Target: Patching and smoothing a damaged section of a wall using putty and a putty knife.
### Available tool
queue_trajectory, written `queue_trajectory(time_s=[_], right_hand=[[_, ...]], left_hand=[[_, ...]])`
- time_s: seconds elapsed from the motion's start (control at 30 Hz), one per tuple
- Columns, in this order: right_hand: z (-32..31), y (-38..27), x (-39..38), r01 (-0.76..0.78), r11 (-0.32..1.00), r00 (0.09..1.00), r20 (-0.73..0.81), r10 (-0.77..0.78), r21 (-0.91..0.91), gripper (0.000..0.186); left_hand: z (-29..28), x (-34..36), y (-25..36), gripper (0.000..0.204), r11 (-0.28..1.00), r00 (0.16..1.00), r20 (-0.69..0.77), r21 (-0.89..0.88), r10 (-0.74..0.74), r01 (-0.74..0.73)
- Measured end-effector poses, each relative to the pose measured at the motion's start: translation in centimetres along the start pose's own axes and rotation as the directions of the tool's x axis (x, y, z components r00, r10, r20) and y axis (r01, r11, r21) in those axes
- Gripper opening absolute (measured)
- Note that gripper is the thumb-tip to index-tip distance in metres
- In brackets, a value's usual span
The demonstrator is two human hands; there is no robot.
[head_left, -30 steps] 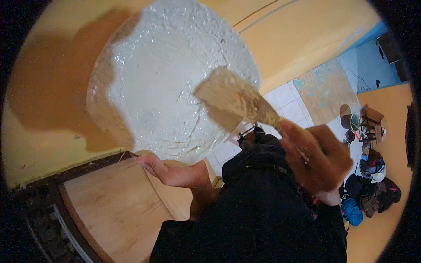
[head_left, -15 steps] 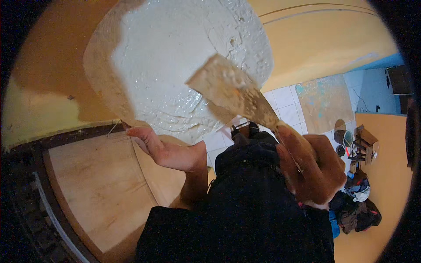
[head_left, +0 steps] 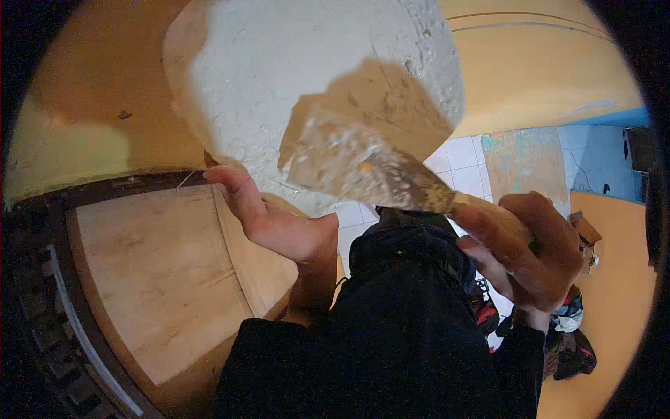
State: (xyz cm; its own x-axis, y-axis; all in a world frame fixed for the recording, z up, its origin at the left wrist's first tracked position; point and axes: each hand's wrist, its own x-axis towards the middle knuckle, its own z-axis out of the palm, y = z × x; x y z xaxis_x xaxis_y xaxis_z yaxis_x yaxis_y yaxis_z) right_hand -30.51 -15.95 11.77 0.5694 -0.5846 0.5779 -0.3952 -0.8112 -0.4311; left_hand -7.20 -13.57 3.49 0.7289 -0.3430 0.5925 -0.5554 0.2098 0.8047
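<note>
A board (head_left: 251, 56) coated in wet white paste fills the top middle, with shadows across it. My left hand (head_left: 286, 230) holds the board by its lower left edge, thumb at the rim and the other fingers hidden. My right hand (head_left: 523, 248) is closed round the handle of a broad putty knife (head_left: 363, 171). Paste covers the knife's blade, which lies over the lower part of the board; whether it touches the surface I cannot tell.
A wall (head_left: 84, 140) is at left, above a framed wooden panel (head_left: 146, 293). Right of the board are another wall (head_left: 530, 63), a paint-spotted sheet (head_left: 523, 167) on white tiles, a small wooden piece of furniture (head_left: 586, 230) and piled clothes (head_left: 572, 349).
The putty knife has swung lower, its blade now closer to level. My right hand has shifted right in the view, and the board sits higher and further right. Both hands keep their hold.
</note>
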Motion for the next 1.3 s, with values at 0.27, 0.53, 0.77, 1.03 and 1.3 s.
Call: queue_trajectory(time_s=[0.27,0.53,0.77,1.03,1.3], right_hand=[[-5.7,6.4,0.7,0.173,0.985,0.965,0.195,-0.173,0.016,0.048],[-5.7,7.5,3.9,0.218,0.959,0.934,0.245,-0.26,0.183,0.052],[-8.2,9.6,4.9,0.292,0.94,0.866,0.368,-0.338,0.176,0.056],[-8.2,7.9,6.7,0.201,0.976,0.79,0.576,-0.211,0.082,0.055],[-10.4,9.3,7.5,0.47,0.871,0.662,0.597,-0.454,0.141,0.06]], left_hand=[[3.2,1.3,4.7,0.059,0.527,0.786,0.289,-0.61,-0.547,0.592],[4.0,1.8,6.2,0.056,0.478,0.771,0.331,-0.633,-0.543,0.609],[3.1,1.8,5.7,0.051,0.351,0.754,0.48,-0.681,-0.448,0.643],[1.9,1.8,6.1,0.048,0.457,0.773,0.389,-0.64,-0.5,0.618],[1.0,2.7,5.7,0.051,0.4,0.772,0.451,-0.671,-0.447,0.624]])
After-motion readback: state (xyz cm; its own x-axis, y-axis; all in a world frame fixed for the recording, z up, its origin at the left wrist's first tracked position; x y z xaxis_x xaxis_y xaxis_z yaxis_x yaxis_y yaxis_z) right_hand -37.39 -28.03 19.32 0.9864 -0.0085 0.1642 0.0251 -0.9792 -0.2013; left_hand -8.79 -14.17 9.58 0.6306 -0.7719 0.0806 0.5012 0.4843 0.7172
